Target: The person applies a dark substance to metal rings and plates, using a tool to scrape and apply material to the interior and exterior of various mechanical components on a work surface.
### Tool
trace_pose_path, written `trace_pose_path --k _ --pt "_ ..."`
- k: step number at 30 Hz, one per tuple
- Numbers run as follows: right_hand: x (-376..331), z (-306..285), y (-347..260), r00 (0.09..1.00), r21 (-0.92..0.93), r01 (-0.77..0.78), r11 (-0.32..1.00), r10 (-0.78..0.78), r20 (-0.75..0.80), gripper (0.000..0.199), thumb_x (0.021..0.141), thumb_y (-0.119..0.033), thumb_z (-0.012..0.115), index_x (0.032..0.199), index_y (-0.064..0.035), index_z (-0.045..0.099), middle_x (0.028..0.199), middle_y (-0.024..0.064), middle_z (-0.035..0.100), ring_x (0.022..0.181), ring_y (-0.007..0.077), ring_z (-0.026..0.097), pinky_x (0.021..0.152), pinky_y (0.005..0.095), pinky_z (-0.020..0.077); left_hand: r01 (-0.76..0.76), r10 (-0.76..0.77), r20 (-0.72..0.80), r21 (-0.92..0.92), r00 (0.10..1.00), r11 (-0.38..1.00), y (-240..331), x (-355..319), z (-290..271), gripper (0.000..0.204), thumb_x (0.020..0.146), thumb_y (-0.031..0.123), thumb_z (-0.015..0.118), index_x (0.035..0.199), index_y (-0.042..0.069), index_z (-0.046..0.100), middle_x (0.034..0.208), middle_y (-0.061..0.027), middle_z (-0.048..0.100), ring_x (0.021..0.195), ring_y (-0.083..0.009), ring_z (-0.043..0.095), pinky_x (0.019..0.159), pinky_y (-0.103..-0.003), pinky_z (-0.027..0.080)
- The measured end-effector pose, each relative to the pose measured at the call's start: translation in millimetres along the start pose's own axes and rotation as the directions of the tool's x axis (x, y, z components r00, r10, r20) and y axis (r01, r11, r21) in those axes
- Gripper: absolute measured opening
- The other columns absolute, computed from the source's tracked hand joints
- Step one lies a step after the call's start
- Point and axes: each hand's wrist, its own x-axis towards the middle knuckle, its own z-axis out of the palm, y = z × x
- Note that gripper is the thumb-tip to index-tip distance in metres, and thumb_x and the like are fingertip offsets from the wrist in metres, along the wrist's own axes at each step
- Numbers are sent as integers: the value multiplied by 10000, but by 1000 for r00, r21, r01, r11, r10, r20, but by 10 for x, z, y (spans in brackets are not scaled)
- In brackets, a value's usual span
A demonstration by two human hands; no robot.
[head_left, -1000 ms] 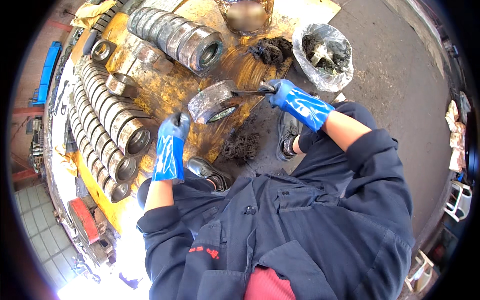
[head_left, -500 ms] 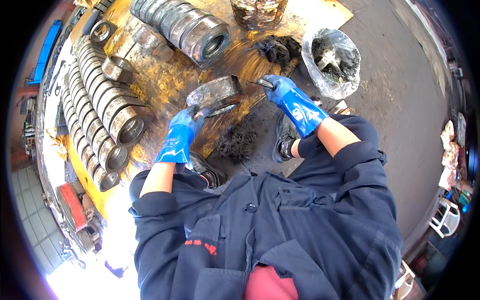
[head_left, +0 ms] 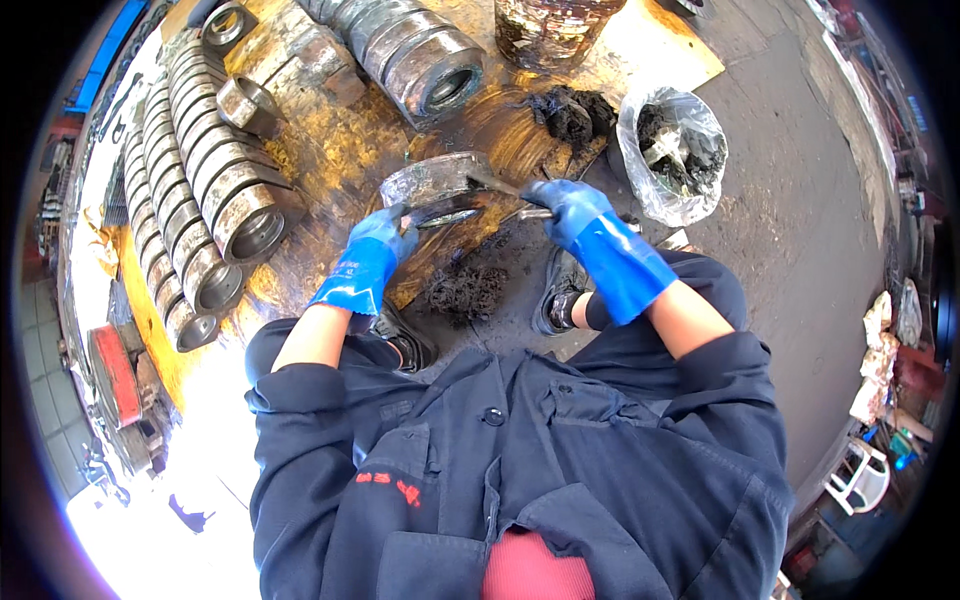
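A thick, grimy metal ring (head_left: 428, 181) rests on the stained yellow board (head_left: 345, 135) in front of me. My left hand (head_left: 384, 238), in a blue rubber glove, is closed on the ring's near left edge. In my right hand (head_left: 572, 207), gloved the same way, is a thin flat-bladed scraper (head_left: 497, 184) with a metal handle. Its blade points left, its tip at the ring's right end; whether it touches is hard to tell. Dark sludge coats parts of the ring. Below it, a heap of black sludge (head_left: 467, 292) lies between my feet.
Rows of similar metal rings (head_left: 222, 170) lie to the left, with a larger stack (head_left: 410, 50) behind. A dirty bucket (head_left: 555, 30) stands at the back. On the right is a plastic-lined container (head_left: 672, 155) of black waste, beside a dark lump (head_left: 572, 113).
The scraper's blade has turned from edge-on to showing its flat side and has come down by the ring. The whole view has shifted slightly. My left hand keeps its hold.
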Motion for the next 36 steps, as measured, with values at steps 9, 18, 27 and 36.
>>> trace_pose_path --k 9,18,27,36 --pt "26 129 172 994 94 40 995 -30 -109 253 879 -104 582 1095 -163 699 1027 142 693 954 322 675 813 398 548 -1 0 28 10 1000 1000 109 -36 -15 493 856 364 614 1281 117 578 1161 -209 643 1089 -370 605 930 -436 492" --pt "7 -150 -45 996 -34 38 999 -35 80 399 817 -67 614 1204 -164 628 1126 135 669 1064 336 626 897 436 514 -40 37 87 33 996 999 181 11 -33 510 861 389 613 1293 123 568 1178 -194 639 1099 -369 600 949 -425 491" --pt "170 -200 -106 996 -94 -4 996 12 85 380 817 -66 608 1175 -187 647 1111 138 670 1056 342 627 884 442 515 22 -36 157 94 987 995 347 -16 -144 537 852 409 621 1299 118 561 1272 -146 610 1153 -327 588 979 -394 485" --pt "186 -233 -300 996 -160 25 987 -11 88 443 796 -51 613 1213 -200 611 1100 113 673 1041 346 630 871 447 520 59 -63 141 29 988 998 248 -3 -94 513 843 388 628 1263 98 572 1223 -157 630 1117 -343 599 946 -407 502"
